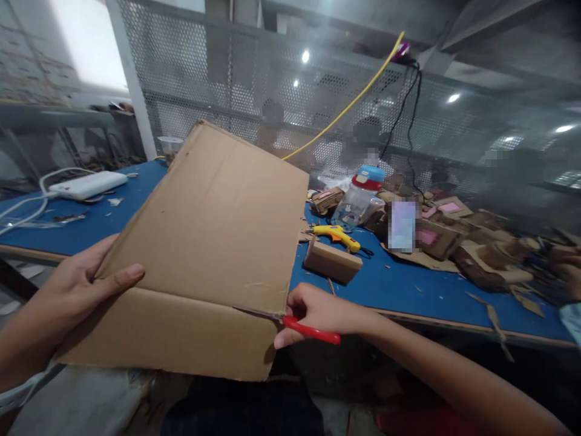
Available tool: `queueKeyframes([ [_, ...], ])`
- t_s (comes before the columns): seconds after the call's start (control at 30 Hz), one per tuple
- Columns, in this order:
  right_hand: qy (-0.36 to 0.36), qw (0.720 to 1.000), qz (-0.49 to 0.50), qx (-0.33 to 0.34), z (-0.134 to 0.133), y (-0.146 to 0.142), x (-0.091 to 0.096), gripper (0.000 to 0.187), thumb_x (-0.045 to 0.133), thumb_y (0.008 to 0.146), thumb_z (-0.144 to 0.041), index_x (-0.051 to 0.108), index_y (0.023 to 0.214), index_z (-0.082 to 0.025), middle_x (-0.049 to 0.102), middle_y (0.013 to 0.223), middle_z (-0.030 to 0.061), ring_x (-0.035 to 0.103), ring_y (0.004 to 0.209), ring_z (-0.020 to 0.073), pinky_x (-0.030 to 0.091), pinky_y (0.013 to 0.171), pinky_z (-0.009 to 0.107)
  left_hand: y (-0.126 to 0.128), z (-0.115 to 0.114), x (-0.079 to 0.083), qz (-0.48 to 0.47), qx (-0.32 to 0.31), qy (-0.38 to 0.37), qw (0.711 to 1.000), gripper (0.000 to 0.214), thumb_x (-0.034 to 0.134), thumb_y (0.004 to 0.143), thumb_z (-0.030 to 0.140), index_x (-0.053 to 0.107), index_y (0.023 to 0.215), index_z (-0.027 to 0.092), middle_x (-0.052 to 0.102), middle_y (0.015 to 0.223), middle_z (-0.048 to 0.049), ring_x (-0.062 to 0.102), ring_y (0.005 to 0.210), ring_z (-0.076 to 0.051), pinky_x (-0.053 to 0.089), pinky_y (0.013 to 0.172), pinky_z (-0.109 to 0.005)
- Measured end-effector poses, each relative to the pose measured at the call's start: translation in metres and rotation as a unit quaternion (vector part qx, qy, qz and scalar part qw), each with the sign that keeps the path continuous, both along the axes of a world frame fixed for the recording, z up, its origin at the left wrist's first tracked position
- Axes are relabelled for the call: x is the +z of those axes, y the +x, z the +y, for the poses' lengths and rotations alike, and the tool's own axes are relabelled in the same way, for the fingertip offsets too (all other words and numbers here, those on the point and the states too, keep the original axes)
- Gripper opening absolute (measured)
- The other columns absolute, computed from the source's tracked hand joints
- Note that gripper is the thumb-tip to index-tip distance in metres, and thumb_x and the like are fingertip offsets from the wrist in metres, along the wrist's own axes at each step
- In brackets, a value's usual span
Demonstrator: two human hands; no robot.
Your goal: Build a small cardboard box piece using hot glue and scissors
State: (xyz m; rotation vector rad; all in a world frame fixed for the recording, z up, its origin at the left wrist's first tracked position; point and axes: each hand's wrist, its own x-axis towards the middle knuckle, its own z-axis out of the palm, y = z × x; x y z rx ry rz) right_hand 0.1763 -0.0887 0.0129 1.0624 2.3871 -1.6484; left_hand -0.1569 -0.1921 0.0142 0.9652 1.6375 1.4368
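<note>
A large folded piece of brown cardboard (pixel 227 224) is tilted up in front of me, with a crease across its lower part. My left hand (pixel 97 275) grips its left edge, thumb on the near face and the other fingers behind. Wrapped round red-handled scissors (pixel 313 331) is my right hand (pixel 313 312), at the cardboard's right edge. One scissor blade lies over the cardboard along the crease; the other blade is hidden.
On the blue table (pixel 281 290) lie a yellow glue gun (pixel 338 235), a small cardboard block (pixel 332 261) and a white power bank (pixel 91 184). A water bottle (pixel 356 200), a phone (pixel 402 226) and piled cardboard pieces (pixel 490 242) stand at the right. Another person's hand (pixel 569 269) shows there.
</note>
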Motion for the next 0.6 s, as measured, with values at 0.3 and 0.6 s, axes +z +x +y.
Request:
queueKeyframes([
  [0.3,-0.010,0.999,0.014,0.045,0.0019,0.0008,0.0011,0.058,0.088,0.060,-0.062,0.050,0.061,-0.018,0.039,0.055,-0.0092,0.031,0.054,0.0052,0.023,0.050,0.023,-0.0027,-0.0016,0.0029,0.030,0.006,0.009,0.999,0.104,0.096,0.041,0.055,0.062,0.136,0.030,0.082,0.100,-0.0010,0.072,0.061,-0.020,0.059,0.046,-0.023],
  [0.6,0.005,0.995,-0.010,0.098,0.0031,0.0000,0.0063,0.058,0.085,0.061,-0.068,0.057,0.066,-0.017,0.046,0.060,-0.0067,0.038,0.056,0.0067,0.025,0.051,0.024,-0.0065,0.0005,0.0025,0.051,-0.011,0.014,0.999,0.099,0.095,0.044,0.056,0.064,0.133,0.029,0.081,0.100,-0.0019,0.069,0.057,-0.018,0.056,0.043,-0.022],
])
